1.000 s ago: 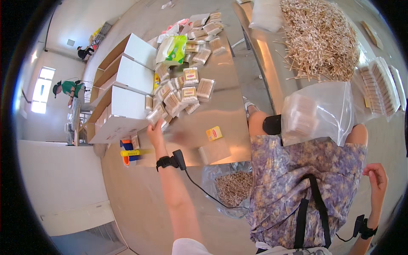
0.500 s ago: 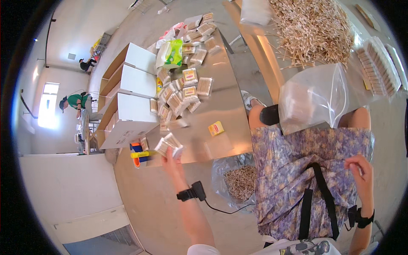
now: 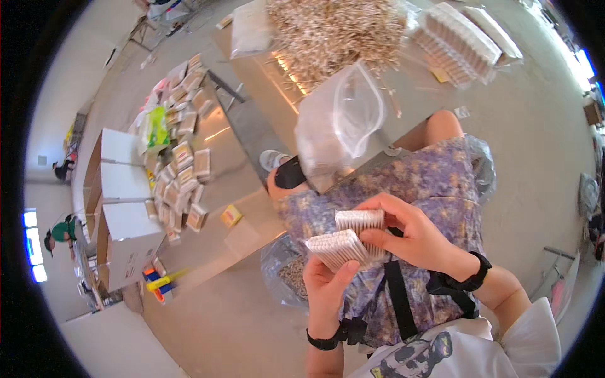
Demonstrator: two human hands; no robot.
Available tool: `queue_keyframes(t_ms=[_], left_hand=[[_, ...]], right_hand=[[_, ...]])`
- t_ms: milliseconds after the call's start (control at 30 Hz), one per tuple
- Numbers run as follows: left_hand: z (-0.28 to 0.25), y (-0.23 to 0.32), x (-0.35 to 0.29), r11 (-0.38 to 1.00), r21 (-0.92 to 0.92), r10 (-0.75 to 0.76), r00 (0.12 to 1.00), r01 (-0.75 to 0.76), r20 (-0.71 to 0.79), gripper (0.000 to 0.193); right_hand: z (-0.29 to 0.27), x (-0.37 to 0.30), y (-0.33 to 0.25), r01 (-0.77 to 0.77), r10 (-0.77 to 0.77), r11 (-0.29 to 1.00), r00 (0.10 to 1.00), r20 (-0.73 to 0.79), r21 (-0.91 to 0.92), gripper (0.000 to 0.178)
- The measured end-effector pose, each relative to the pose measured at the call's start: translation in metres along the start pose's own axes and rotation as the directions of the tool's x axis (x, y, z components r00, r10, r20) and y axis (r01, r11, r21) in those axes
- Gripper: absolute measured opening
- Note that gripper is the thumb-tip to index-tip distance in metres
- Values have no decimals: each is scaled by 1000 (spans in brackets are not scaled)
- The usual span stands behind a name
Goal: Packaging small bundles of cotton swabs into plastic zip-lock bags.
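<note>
Two bundles of cotton swabs are held close together above my lap, white tips facing up. My left hand (image 3: 328, 280) is closed around the nearer bundle of cotton swabs (image 3: 334, 247), thumb along its side. From the right, my right hand (image 3: 413, 233) pinches the other bundle of cotton swabs (image 3: 360, 220) between thumb and fingers. The bundles touch or nearly touch; I cannot tell which. Beyond them, a clear plastic bag (image 3: 331, 129) stands at the table edge by my knees. Whether the bundles have wrapping is too fine to make out.
Loose cotton swabs (image 3: 334, 38) are heaped on the far table. Packed swabs (image 3: 183, 183), a yellow card (image 3: 231, 215) and a tape dispenser (image 3: 161, 283) lie on the left metal table (image 3: 217, 160), beside white cartons (image 3: 126, 220). A swab-filled bag (image 3: 277, 261) sits below.
My left hand has brought its swabs from over the left table to above my lap. My right hand has come in from the right and grips a bundle. The view has turned rightward.
</note>
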State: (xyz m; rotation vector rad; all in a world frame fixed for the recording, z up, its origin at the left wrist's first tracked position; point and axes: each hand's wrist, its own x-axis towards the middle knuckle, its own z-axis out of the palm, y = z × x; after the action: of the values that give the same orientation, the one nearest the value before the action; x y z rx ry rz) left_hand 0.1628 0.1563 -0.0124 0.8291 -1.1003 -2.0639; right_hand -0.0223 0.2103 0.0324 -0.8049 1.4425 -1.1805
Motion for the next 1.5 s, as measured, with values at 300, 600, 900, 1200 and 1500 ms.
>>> queue_keyframes(t_ms=[300, 600, 900, 1200, 1500], left_hand=[[32, -6, 12, 851, 518, -173, 976, 81, 133, 49], [63, -14, 33, 638, 742, 53, 974, -204, 222, 76], [98, 25, 84, 532, 709, 209, 883, -463, 420, 80], [91, 17, 132, 701, 663, 534, 810, -263, -242, 41], [101, -1, 124, 756, 430, 587, 802, -493, -112, 31]], right_hand=[[-37, -22, 18, 4, 1, 999, 993, -118, 39, 23], [-41, -21, 17, -7, 58, 956, 985, -165, 294, 28], [-115, -23, -33, -17, -58, 924, 981, -186, -382, 40], [-78, 58, -82, 302, -561, 604, 818, -125, -737, 38], [-52, 134, -58, 145, -126, 608, 988, 86, -780, 39]])
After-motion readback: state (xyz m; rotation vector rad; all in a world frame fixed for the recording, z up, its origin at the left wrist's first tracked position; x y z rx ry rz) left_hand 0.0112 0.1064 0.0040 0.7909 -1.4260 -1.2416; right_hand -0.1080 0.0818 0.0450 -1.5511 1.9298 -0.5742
